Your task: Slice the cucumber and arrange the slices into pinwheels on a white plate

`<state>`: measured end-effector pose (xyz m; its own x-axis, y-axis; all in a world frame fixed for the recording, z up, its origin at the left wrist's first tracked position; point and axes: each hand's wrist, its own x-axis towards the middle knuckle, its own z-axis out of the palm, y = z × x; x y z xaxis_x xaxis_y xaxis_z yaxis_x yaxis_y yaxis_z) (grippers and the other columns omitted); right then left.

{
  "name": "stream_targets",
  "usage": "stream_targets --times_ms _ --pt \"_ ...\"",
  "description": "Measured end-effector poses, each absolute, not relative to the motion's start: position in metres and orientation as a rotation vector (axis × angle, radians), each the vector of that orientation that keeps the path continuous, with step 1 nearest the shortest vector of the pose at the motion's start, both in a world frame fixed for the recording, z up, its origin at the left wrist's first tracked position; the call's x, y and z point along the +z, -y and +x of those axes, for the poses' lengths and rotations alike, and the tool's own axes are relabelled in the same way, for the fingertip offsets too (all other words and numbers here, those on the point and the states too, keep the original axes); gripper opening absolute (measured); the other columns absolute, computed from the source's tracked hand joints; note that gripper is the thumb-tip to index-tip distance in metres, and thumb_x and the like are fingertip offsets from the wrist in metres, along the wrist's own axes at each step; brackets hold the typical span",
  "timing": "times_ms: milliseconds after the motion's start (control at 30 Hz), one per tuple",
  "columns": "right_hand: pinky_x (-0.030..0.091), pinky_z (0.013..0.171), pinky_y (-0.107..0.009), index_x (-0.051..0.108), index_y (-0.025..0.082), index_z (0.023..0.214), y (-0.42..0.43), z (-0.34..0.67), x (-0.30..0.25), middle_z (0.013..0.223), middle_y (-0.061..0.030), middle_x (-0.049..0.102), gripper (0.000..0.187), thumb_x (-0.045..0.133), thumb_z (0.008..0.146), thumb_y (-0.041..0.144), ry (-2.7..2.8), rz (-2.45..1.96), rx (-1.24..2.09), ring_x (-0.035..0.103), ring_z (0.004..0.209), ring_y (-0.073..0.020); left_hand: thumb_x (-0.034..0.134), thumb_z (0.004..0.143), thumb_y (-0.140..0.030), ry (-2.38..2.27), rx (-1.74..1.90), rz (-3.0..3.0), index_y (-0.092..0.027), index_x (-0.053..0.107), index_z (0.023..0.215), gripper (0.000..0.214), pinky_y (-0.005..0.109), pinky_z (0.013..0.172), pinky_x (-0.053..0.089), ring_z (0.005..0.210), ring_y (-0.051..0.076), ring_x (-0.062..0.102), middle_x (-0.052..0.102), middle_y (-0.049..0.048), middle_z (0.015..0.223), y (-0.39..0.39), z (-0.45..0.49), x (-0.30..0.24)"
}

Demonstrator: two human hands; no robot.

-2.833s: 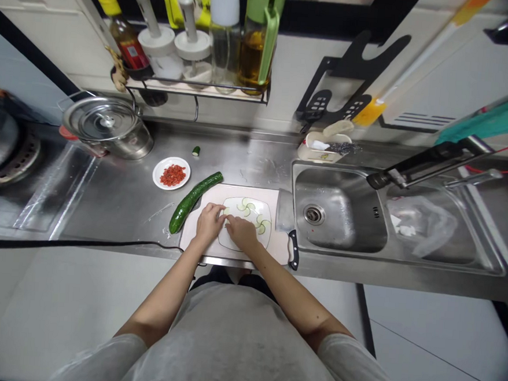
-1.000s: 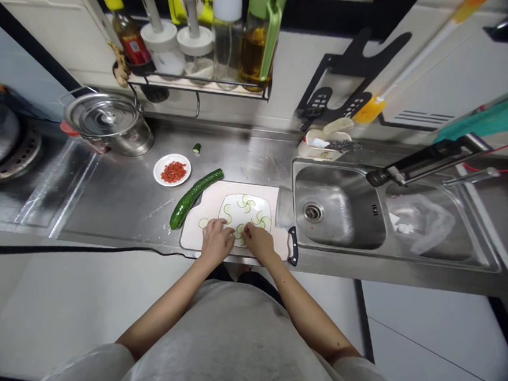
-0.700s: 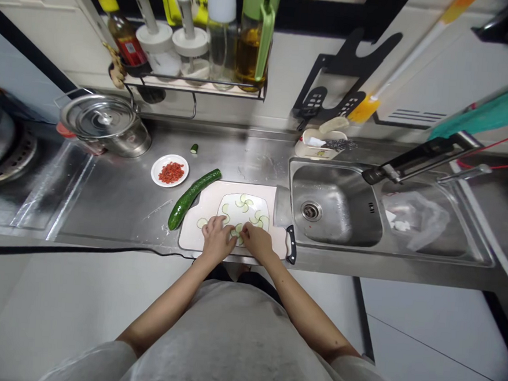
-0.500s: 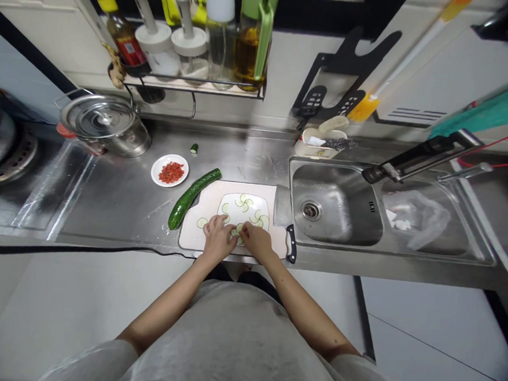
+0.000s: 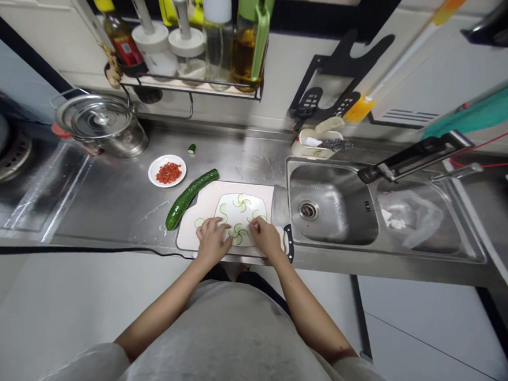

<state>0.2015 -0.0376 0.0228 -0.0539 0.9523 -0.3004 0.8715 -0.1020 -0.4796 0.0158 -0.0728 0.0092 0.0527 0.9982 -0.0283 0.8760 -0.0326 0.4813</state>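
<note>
A white square plate (image 5: 241, 204) lies on a pale cutting board (image 5: 205, 199) and carries thin cucumber slices (image 5: 238, 232) laid in small pinwheels. My left hand (image 5: 210, 238) rests at the plate's near left corner with its fingers curled; what they hold is hidden. My right hand (image 5: 266, 236) is at the plate's near right edge, its fingertips pinched on a cucumber slice. One loose slice (image 5: 198, 222) lies on the board left of the plate. A whole cucumber (image 5: 190, 192) lies slanted along the board's left edge.
A cleaver (image 5: 278, 202) lies on the board's right side, its black handle (image 5: 288, 248) by my right hand. The sink (image 5: 332, 204) is to the right. A small dish of red bits (image 5: 167, 171), a cucumber end (image 5: 191, 148) and a lidded pot (image 5: 97, 125) stand at the left.
My hands came from the plate's middle to its near edge, then drew apart, uncovering a pinwheel of slices between them. The view has drifted slightly.
</note>
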Motion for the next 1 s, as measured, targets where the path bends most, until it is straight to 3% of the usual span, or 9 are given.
stream_targets --times_ms 233,500,1000 --pt "0.024 0.054 -0.022 0.062 0.023 0.089 0.041 0.225 0.016 0.06 0.0027 0.056 0.021 0.045 0.088 0.035 1.837 -2.074 0.827 0.05 0.059 -0.014 0.057 0.081 -0.035 -2.133 0.494 1.796 -0.025 0.066 0.106 0.028 0.045 0.096 0.033 0.111 0.029 0.047 0.055 0.0097 0.114 0.072 -0.04 0.005" --pt "0.025 0.054 -0.022 0.063 0.022 0.09 0.043 0.226 0.019 0.06 0.0018 0.056 0.026 0.043 0.088 0.037 1.796 -2.082 0.859 0.051 0.059 -0.0144 0.053 0.083 -0.036 -2.178 0.329 1.629 -0.021 0.061 0.115 0.036 0.035 0.082 0.045 0.094 0.023 0.058 0.057 0.0087 0.107 0.07 -0.074 -0.005" --pt "0.031 0.055 -0.023 0.063 0.021 0.09 0.043 0.223 0.017 0.058 0.0012 0.055 0.031 0.04 0.088 0.042 1.834 -1.996 0.87 0.053 0.057 -0.0161 0.058 0.08 -0.033 -2.184 0.319 1.536 -0.022 0.06 0.113 0.035 0.034 0.083 0.045 0.097 0.023 0.058 0.056 0.0085 0.108 0.061 -0.063 -0.017"
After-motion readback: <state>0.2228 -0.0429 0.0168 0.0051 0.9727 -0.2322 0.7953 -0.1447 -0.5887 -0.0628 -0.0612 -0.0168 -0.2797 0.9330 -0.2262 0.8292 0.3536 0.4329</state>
